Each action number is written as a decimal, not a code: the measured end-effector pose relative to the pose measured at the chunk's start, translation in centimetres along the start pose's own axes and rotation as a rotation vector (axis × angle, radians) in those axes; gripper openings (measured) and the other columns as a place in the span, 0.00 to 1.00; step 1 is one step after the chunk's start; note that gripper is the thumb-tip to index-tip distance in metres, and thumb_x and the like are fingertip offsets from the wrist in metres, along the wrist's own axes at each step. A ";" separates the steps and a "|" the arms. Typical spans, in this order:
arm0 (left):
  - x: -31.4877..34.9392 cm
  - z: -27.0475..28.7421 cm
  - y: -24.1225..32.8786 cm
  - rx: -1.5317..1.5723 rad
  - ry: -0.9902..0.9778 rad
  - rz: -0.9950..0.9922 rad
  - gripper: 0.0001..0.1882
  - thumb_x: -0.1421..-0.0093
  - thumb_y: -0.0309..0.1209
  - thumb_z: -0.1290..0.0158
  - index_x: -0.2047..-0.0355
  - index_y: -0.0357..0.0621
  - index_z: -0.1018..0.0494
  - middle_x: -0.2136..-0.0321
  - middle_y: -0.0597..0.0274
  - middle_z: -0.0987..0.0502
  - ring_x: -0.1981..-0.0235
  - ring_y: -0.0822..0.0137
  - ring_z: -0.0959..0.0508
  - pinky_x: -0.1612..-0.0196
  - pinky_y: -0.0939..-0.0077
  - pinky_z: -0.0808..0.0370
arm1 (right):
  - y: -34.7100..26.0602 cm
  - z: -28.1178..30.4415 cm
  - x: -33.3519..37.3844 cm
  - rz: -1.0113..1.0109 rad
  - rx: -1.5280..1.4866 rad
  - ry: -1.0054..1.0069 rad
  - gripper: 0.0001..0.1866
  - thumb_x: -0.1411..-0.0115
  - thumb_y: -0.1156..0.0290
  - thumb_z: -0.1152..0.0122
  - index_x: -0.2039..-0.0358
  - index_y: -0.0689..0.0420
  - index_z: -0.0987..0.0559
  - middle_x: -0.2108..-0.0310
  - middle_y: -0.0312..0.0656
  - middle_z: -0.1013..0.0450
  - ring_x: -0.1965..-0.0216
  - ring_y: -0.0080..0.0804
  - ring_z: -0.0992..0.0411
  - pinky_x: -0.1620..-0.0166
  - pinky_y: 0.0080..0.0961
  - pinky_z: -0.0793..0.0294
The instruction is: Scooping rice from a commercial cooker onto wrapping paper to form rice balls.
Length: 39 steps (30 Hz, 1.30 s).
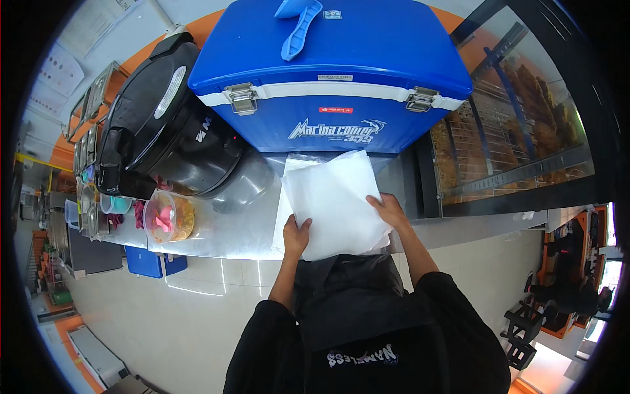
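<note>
Both hands grip a stack of white paper sheets (338, 203) by its sides, just above the near edge of a steel counter (239, 233). My left hand (296, 235) pinches the lower left edge, thumb on top. On the right edge, somewhat farther up, my right hand (388, 210) is closed with its thumb on the top sheet; its other fingers are partly hidden. The sheets are slightly fanned, and more white sheets show beneath at the left and the far side. Whether those lower ones are held or lie on the counter I cannot tell.
Behind the paper stands a blue cooler box (282, 125) with a blue scoop (302, 33) on its lid. A black lidded cooker (177, 125) and a clear tub (169, 217) with a pink-handled tool are at left. At right is a glass-fronted display case (512, 125) holding brown food.
</note>
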<state>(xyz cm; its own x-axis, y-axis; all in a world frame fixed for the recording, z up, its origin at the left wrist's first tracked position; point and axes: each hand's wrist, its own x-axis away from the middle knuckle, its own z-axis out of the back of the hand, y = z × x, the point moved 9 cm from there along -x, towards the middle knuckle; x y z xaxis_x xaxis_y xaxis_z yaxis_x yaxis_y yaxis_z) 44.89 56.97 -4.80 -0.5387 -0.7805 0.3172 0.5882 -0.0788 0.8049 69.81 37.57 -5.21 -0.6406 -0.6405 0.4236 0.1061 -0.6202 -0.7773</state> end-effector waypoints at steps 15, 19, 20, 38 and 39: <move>0.4 -1.2 -2.4 0.208 0.207 0.066 0.33 0.51 0.28 0.41 0.47 0.25 0.39 0.52 0.32 0.33 0.49 0.41 0.31 0.44 0.56 0.34 | 1.5 -0.9 0.9 0.016 0.337 0.316 0.30 0.49 0.61 0.32 0.50 0.64 0.28 0.54 0.57 0.31 0.48 0.52 0.34 0.45 0.38 0.32; -0.2 -1.8 -2.0 0.016 0.040 0.167 0.35 0.51 0.30 0.40 0.46 0.24 0.40 0.52 0.33 0.31 0.51 0.44 0.28 0.45 0.58 0.32 | 0.9 -0.8 1.6 0.036 0.458 0.384 0.28 0.50 0.59 0.30 0.55 0.66 0.26 0.57 0.55 0.26 0.52 0.53 0.29 0.48 0.37 0.29; 0.3 -0.9 -0.9 -0.066 0.184 0.087 0.33 0.50 0.31 0.39 0.48 0.24 0.37 0.54 0.34 0.28 0.51 0.45 0.26 0.46 0.58 0.31 | 1.1 -0.7 1.9 -0.015 0.276 0.382 0.27 0.50 0.58 0.30 0.57 0.67 0.26 0.57 0.56 0.26 0.51 0.53 0.28 0.48 0.37 0.29; 0.0 3.6 9.8 0.394 -0.085 -0.194 0.15 0.42 0.29 0.39 0.57 0.33 0.24 0.60 0.57 0.20 0.61 0.71 0.23 0.55 0.76 0.28 | -6.8 3.2 6.8 0.206 -0.498 0.339 0.17 0.42 0.71 0.35 0.54 0.63 0.24 0.60 0.43 0.22 0.59 0.26 0.25 0.55 0.25 0.27; 0.1 4.1 10.6 0.393 -0.085 -0.192 0.15 0.42 0.29 0.39 0.57 0.33 0.24 0.60 0.57 0.20 0.61 0.71 0.23 0.55 0.76 0.28 | -6.9 3.0 6.7 0.204 -0.499 0.337 0.17 0.42 0.71 0.35 0.54 0.63 0.24 0.60 0.43 0.22 0.59 0.26 0.25 0.55 0.25 0.27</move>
<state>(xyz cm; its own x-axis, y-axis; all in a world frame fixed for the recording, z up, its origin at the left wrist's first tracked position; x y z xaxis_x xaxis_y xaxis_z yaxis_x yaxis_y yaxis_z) 48.60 58.60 5.78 -0.6730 -0.7197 0.1704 0.2078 0.0372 0.9775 67.03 36.19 4.34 -0.8577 -0.4955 0.1372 -0.0636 -0.1625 -0.9847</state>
